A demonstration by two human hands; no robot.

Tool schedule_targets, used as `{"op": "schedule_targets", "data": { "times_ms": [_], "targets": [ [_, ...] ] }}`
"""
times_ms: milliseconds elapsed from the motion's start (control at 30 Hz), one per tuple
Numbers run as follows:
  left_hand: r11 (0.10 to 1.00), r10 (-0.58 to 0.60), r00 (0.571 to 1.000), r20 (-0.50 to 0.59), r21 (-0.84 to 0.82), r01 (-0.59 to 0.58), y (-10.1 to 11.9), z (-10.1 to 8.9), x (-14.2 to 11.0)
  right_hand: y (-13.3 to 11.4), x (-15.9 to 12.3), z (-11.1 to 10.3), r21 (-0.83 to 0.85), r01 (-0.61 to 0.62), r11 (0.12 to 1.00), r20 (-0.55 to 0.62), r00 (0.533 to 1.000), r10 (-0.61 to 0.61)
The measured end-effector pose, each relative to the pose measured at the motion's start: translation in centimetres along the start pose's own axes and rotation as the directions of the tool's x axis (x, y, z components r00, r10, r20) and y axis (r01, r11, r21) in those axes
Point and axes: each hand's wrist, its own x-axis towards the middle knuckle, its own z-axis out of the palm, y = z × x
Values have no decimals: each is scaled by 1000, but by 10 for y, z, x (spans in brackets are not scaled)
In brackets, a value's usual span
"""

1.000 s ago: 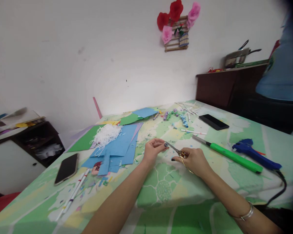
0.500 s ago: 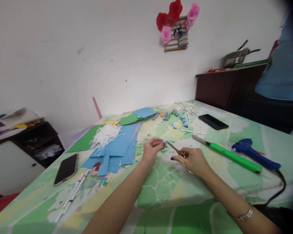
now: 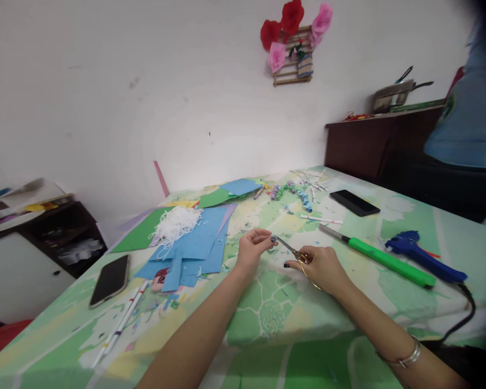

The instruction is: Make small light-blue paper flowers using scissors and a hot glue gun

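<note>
Gold-handled scissors (image 3: 295,252) sit in my right hand (image 3: 323,269), its fingers wrapped round the handles. The blades point up and left, with their tips close to the fingertips of my left hand (image 3: 251,249). Thumb and forefinger of that left hand are pinched together on something small and pale, too small to make out. Tiny paper scraps lie on the tablecloth around both hands. A blue paper strip (image 3: 172,273) and a stack of blue sheets (image 3: 214,237) rest to the left.
A white yarn heap (image 3: 180,222) tops the sheets. Phones (image 3: 110,281) lie at both sides. Right of my hands are a green cutter knife (image 3: 391,262) and a corded blue glue gun (image 3: 429,258). Curled paper pieces (image 3: 285,190) lie at the back. A person (image 3: 470,119) stands far right.
The scissors' blades look closer together now, with their tips nearer my left fingertips. Both hands have stayed almost in place.
</note>
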Motion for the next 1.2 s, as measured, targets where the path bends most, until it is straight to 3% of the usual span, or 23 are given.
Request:
{"op": "schedule_targets", "data": {
  "times_ms": [667,1200],
  "targets": [
    [996,79,997,14,35,-80,-4,-3,3,-1,0,-1,8,-6,1000,40,999,5],
    [997,69,997,30,44,-70,-4,-3,2,-1,0,-1,35,-13,999,65,998,11]
  ]
}}
